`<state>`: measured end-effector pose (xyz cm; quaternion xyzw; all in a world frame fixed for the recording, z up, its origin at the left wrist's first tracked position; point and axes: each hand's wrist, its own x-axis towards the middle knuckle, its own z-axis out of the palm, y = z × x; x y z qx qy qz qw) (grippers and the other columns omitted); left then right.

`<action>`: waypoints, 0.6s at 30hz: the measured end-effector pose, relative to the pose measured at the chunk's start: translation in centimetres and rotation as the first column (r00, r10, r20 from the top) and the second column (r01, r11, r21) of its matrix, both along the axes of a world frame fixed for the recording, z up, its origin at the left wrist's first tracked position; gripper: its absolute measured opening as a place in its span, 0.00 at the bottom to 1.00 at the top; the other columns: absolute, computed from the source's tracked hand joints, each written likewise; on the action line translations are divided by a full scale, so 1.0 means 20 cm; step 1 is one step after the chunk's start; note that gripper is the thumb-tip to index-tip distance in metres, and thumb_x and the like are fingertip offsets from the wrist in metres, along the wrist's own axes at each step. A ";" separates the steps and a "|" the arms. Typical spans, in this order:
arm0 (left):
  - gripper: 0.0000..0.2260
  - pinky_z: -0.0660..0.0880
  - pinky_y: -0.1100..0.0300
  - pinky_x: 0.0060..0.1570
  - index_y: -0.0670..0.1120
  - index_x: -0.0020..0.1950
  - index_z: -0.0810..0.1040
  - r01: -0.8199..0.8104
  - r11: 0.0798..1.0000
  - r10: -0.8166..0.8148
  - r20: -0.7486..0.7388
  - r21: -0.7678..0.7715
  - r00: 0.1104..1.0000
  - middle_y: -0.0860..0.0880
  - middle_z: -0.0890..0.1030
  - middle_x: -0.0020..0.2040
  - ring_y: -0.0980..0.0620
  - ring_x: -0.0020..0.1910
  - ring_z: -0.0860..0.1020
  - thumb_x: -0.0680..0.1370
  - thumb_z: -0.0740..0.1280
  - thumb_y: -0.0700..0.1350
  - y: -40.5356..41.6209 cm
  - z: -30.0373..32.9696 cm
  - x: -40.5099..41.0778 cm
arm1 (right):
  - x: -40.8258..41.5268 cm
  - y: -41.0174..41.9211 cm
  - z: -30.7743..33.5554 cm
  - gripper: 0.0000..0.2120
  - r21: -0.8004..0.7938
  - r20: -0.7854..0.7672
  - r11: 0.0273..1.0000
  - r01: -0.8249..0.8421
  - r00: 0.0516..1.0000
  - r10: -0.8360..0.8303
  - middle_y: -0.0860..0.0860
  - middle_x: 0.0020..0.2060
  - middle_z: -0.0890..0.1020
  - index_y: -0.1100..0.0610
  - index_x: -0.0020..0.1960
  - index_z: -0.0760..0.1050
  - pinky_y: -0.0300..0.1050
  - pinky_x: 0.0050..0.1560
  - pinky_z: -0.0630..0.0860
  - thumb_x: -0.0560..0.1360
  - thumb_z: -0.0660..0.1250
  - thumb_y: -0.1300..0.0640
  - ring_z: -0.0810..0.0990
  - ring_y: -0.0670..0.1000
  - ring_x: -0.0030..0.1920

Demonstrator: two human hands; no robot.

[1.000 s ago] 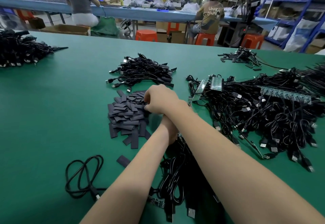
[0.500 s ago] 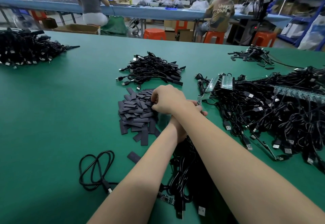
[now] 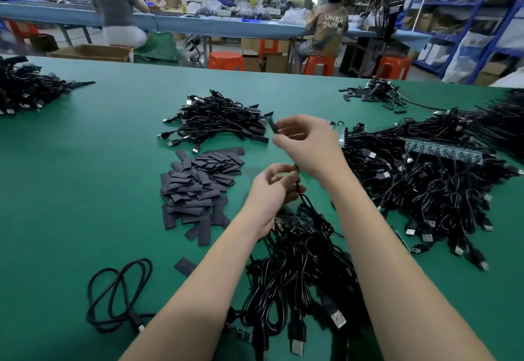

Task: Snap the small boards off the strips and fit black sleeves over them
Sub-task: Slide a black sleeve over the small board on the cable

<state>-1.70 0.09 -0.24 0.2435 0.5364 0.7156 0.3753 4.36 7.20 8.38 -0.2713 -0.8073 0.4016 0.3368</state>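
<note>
My right hand (image 3: 307, 145) has lifted off the sleeve pile (image 3: 198, 185), and its fingers (image 3: 283, 128) now pinch 1 black sleeve (image 3: 271, 126), held up above the middle of the worktop (image 3: 71, 190). So the pick is done and fitting comes next, I judge. My left hand (image 3: 269, 190) sits just below, fingers curled round a cable (image 3: 304, 202) end; the small board there is too hidden to make out. Sleeve and cable end are near, not touching.

green table (image 3: 85, 190) | sleeve pile (image 3: 198, 187) | cable heaps (image 3: 425, 187) | lone cable (image 3: 119, 295) | loose sleeve (image 3: 185, 266)
</note>
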 end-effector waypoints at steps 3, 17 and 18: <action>0.02 0.77 0.66 0.37 0.44 0.53 0.77 0.014 1.000 -0.014 -0.004 0.006 1.000 0.50 0.82 0.39 0.56 0.36 0.83 0.82 0.66 0.38 0.00 0.01 0.01 | 0.17 0.09 -0.04 0.06 -0.226 -0.153 0.974 0.017 0.987 -0.053 0.49 0.45 0.86 0.52 0.51 0.83 0.40 0.48 0.81 0.75 0.73 0.60 0.85 0.46 0.47; 0.06 0.77 0.65 0.41 0.44 0.55 0.82 0.081 0.996 -0.081 -0.001 0.023 0.997 0.51 0.83 0.40 0.57 0.36 0.81 0.81 0.67 0.39 -0.04 0.04 0.03 | 0.32 0.17 -0.27 0.10 -0.574 -0.500 0.748 -0.334 0.866 0.003 0.55 0.49 0.87 0.62 0.58 0.79 0.38 0.51 0.80 0.78 0.67 0.69 0.85 0.49 0.49; 0.06 0.77 0.65 0.41 0.44 0.55 0.82 0.081 0.996 -0.081 0.002 0.025 0.997 0.51 0.83 0.40 0.57 0.36 0.80 0.81 0.67 0.39 -0.04 0.05 0.03 | 0.32 0.17 -0.28 0.10 -0.569 -0.502 0.752 -0.331 0.865 0.001 0.55 0.48 0.87 0.62 0.57 0.80 0.38 0.51 0.80 0.78 0.67 0.69 0.85 0.49 0.49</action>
